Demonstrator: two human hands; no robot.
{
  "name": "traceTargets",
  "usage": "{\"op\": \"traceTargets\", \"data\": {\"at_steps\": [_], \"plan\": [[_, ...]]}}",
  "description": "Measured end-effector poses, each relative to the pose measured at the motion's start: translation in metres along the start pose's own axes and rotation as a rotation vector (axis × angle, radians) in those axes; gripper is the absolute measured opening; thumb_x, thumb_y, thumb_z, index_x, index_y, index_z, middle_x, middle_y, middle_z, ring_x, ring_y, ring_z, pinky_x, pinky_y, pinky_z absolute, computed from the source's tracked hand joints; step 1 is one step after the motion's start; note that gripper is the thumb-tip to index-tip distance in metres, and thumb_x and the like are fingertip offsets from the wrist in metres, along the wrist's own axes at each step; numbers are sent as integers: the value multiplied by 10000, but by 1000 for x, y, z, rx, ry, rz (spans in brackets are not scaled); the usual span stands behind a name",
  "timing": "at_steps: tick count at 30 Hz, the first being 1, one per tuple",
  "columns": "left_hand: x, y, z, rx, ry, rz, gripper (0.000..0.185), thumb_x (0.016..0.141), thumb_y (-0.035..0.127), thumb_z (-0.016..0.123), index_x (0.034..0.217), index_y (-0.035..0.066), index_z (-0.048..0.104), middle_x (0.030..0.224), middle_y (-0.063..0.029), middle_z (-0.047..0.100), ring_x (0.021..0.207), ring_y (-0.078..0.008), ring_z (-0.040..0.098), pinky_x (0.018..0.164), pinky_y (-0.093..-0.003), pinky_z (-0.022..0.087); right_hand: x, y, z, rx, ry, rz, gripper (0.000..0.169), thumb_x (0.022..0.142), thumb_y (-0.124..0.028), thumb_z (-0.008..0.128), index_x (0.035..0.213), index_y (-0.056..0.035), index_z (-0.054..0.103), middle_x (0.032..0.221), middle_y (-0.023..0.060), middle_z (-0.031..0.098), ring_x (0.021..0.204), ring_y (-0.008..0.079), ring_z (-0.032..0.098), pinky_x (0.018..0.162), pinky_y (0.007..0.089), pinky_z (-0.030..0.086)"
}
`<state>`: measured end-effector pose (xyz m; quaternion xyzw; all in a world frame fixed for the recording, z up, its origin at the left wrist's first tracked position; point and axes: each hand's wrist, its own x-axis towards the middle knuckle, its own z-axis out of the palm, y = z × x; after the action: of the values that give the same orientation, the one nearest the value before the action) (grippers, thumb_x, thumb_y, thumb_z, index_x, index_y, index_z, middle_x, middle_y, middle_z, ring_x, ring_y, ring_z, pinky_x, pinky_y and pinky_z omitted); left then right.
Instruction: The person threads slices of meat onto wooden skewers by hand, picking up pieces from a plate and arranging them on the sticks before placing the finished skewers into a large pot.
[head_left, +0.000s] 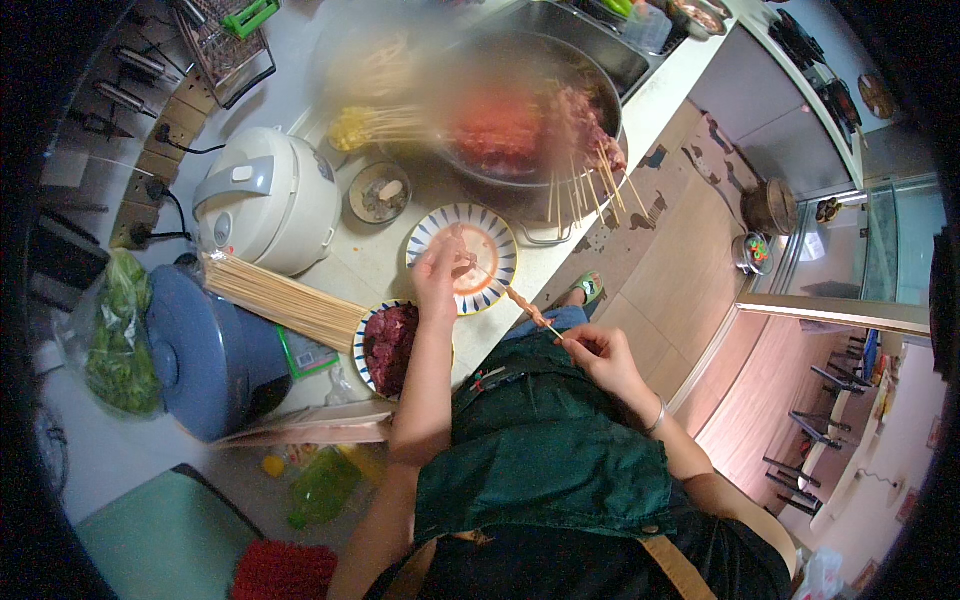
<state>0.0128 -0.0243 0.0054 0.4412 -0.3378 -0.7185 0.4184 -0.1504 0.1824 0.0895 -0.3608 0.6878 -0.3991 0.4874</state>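
My right hand (604, 358) pinches one end of a bamboo skewer that carries a strip of pale raw meat (529, 306). The skewer slants up towards my left hand (439, 281), which is over the patterned plate (420, 232) with pinkish pieces at its fingertips. Reddish liquid wets that plate. Under my left forearm a second plate (363, 367) holds dark red raw meat (390, 349). Beyond the plates, a large metal pan (616, 112) holds many skewers of red meat (499, 127), partly blurred by a smudge in the view.
Left of the plates lie a bundle of bamboo skewers (285, 300), a white rice cooker (270, 202) and a blue lidded pot (202, 352). A small bowl (379, 193) and skewers with yellow pieces (351, 129) stand near the pan. The counter edge runs close before me.
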Motion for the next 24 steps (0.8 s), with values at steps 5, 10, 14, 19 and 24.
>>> {"op": "traceTargets", "data": {"at_steps": [5, 10, 14, 19, 24], "plan": [[2, 2, -5, -126, 15, -85, 181, 872, 163, 585, 962, 6, 572, 876, -69, 613, 761, -164, 625, 677, -282, 520, 0, 5, -1, 36, 3, -43, 137, 839, -112, 595, 851, 17, 637, 657, 5, 577, 594, 61, 472, 526, 227, 395], [1, 7, -3, -98, -33, -60, 148, 871, 126, 580, 960, 8, 568, 883, -69, 609, 768, -157, 616, 670, -275, 516, 0, 5, -7, 34, -16, 17, 135, 837, -105, 596, 855, 20, 643, 684, 19, 599, 608, 69, 488, 538, 229, 403], [3, 2, -7, -42, 4, 0, 123, 871, 109, 578, 937, 6, 570, 864, -65, 605, 738, -146, 605, 659, -267, 511, 1, -6, -11, -7, -57, 15, 132, 837, -97, 594, 862, 21, 647, 691, 21, 601, 606, 73, 497, 540, 229, 407], [10, -7, -18, -70, -19, -9, 167, 857, 125, 580, 971, 9, 619, 862, -58, 639, 728, -123, 611, 634, -232, 499, 4, 0, -15, 23, -69, -8, 134, 846, -97, 585, 865, 19, 650, 698, 11, 599, 606, 67, 501, 541, 216, 405], [8, 9, -17, -297, -58, -236, 207, 847, 165, 583, 987, 14, 596, 871, -62, 624, 755, -139, 601, 665, -239, 498, 6, 0, -21, 126, -107, 17, 138, 864, -95, 567, 880, 10, 655, 719, -3, 607, 609, 62, 506, 546, 201, 414]]}}
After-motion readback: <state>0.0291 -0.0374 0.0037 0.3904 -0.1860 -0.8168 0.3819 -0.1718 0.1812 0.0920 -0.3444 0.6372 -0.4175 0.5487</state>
